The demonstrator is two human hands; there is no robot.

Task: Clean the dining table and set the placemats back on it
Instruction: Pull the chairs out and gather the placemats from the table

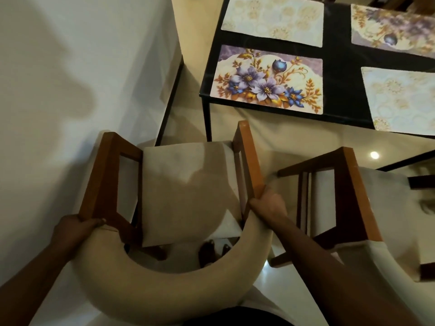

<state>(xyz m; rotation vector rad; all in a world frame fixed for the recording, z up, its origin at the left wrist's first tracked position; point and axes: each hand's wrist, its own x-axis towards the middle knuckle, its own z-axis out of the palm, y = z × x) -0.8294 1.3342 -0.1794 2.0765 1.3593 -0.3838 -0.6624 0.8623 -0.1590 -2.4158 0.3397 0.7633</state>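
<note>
A wooden armchair with a beige seat and curved padded back stands right below me, a short way back from the black dining table. My left hand grips the rear end of its left armrest. My right hand grips the rear end of its right armrest. Several placemats lie flat on the table: a purple-flowered placemat at the near left corner, a cream patterned placemat behind it, another flowered placemat at the far right, and another cream placemat at the near right.
A second matching armchair stands close on the right, almost touching the first. A white wall runs along the left, close to the chair's left arm. Pale glossy floor shows between the chairs and the table.
</note>
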